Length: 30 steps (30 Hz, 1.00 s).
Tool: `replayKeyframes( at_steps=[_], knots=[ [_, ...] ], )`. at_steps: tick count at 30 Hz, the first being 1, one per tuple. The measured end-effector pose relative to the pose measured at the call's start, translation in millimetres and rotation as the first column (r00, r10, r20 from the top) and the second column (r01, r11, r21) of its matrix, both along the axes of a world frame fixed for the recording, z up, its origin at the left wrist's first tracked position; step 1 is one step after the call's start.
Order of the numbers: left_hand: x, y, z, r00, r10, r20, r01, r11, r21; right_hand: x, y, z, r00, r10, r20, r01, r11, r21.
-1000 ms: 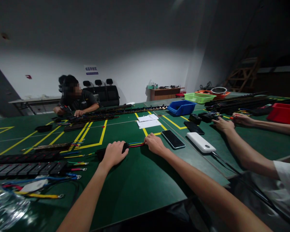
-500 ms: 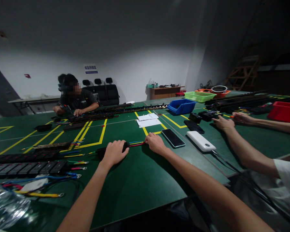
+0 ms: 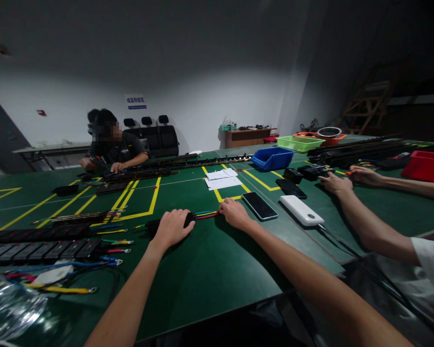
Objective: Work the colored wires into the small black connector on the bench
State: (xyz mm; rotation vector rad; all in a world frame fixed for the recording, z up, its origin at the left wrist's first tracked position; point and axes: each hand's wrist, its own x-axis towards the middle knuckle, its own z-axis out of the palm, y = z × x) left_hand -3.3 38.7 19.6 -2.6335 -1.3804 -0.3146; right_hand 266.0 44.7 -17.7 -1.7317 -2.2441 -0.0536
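Note:
My left hand (image 3: 172, 227) lies palm down on a black socket module (image 3: 152, 225) on the green table (image 3: 210, 270), pressing it flat. Red, blue and yellow wires (image 3: 205, 215) run out of the module's right end. My right hand (image 3: 233, 212) is closed on the far ends of those wires, its fingers curled over them. Both my forearms stretch forward from the table's near edge.
Black power strips (image 3: 39, 248) and loose coloured wires (image 3: 58, 282) lie at left. A phone (image 3: 259, 206) and white power bank (image 3: 301, 210) sit right of my hand. A co-worker's hands (image 3: 343, 180) work at right; another person (image 3: 110, 147) sits across. Blue bin (image 3: 272, 158), red bin (image 3: 427, 166).
Almost nothing: the view has shifted slightly and both hands stay on the module and its wires.

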Motion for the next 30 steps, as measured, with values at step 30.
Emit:
replayKeyframes(
  at_steps=[30],
  knots=[
    [2,-4,2.9,0.999,-0.034,0.0,0.034,0.999,-0.002,15,-7,16.2,0.986,0.151,-0.064,-0.15,0.988,0.027]
  ],
)
